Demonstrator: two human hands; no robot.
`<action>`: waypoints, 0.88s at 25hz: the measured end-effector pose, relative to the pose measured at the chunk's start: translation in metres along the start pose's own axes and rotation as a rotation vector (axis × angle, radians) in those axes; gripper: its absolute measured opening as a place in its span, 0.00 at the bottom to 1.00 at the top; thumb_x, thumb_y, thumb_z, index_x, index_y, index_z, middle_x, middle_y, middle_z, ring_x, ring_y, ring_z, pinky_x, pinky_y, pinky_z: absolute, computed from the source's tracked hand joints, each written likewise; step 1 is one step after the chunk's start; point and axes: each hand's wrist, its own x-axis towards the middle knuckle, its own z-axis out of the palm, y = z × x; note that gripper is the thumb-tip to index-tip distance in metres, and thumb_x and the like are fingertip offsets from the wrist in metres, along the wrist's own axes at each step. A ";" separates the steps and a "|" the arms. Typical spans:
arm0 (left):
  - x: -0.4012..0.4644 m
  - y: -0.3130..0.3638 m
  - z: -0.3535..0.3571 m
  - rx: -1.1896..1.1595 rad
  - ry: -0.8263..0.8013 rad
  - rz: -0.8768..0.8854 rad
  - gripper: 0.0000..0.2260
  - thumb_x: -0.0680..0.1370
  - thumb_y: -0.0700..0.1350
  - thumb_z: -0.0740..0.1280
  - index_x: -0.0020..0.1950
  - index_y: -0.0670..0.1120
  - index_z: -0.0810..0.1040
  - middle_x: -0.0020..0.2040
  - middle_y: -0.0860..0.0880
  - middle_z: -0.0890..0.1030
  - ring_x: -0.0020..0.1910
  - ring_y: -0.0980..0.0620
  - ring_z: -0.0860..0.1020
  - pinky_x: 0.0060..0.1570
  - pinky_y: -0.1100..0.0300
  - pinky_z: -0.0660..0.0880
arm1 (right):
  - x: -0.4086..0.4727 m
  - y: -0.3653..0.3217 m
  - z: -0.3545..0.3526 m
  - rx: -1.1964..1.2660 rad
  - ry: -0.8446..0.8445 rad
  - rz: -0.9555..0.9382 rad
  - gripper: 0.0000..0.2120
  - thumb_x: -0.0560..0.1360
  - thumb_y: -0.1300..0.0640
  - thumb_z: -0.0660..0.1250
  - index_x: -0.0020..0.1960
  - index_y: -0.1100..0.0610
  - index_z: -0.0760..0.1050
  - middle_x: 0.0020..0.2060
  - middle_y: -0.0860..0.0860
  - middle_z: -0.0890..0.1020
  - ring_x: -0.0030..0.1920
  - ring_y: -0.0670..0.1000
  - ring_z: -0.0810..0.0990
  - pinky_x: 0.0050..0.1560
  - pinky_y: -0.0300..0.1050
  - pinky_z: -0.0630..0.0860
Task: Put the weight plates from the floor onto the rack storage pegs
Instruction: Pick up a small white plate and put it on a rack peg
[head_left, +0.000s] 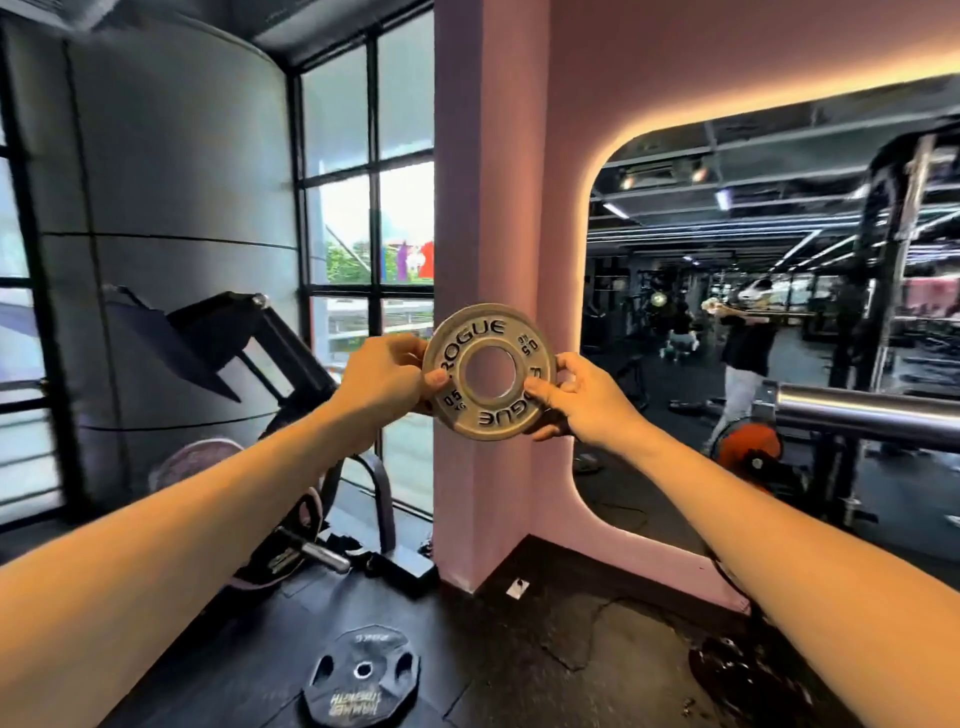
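Observation:
A small grey 0.5 kg plate (480, 415) marked ROGUE is held upright in the air at chest height in front of a pink pillar. My left hand (387, 376) pinches its left rim, thumb on the face. My right hand (574, 397) pinches its right rim, thumb near the centre hole. A black grip plate (361, 675) lies flat on the dark floor below. Another dark plate (743, 675) lies on the floor at the lower right, partly hidden by my right arm.
The pink pillar (488, 218) stands straight ahead, with a mirror (779, 312) to its right. A steel bar sleeve (862, 413) juts in from the right. At the left, a low rack (291, 535) holds plates and a chrome peg (324, 555), beside a black machine (223, 343).

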 end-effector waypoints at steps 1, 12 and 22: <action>0.024 -0.011 0.009 -0.013 -0.017 0.004 0.06 0.75 0.33 0.70 0.42 0.43 0.79 0.42 0.39 0.84 0.38 0.43 0.84 0.41 0.51 0.82 | 0.020 0.013 -0.005 -0.015 0.021 -0.001 0.06 0.78 0.60 0.65 0.52 0.58 0.69 0.35 0.58 0.82 0.30 0.53 0.83 0.31 0.48 0.82; 0.320 -0.123 0.132 -0.138 -0.202 0.078 0.06 0.73 0.29 0.69 0.43 0.39 0.80 0.38 0.39 0.84 0.38 0.40 0.84 0.41 0.43 0.82 | 0.270 0.146 -0.087 -0.131 0.195 0.018 0.07 0.78 0.59 0.66 0.53 0.59 0.70 0.34 0.56 0.84 0.33 0.52 0.84 0.34 0.46 0.82; 0.579 -0.220 0.280 -0.241 -0.437 0.163 0.05 0.72 0.31 0.70 0.45 0.39 0.80 0.40 0.40 0.83 0.43 0.39 0.83 0.45 0.45 0.82 | 0.467 0.265 -0.184 -0.256 0.422 0.090 0.06 0.78 0.58 0.66 0.51 0.58 0.70 0.36 0.58 0.84 0.34 0.53 0.83 0.39 0.50 0.83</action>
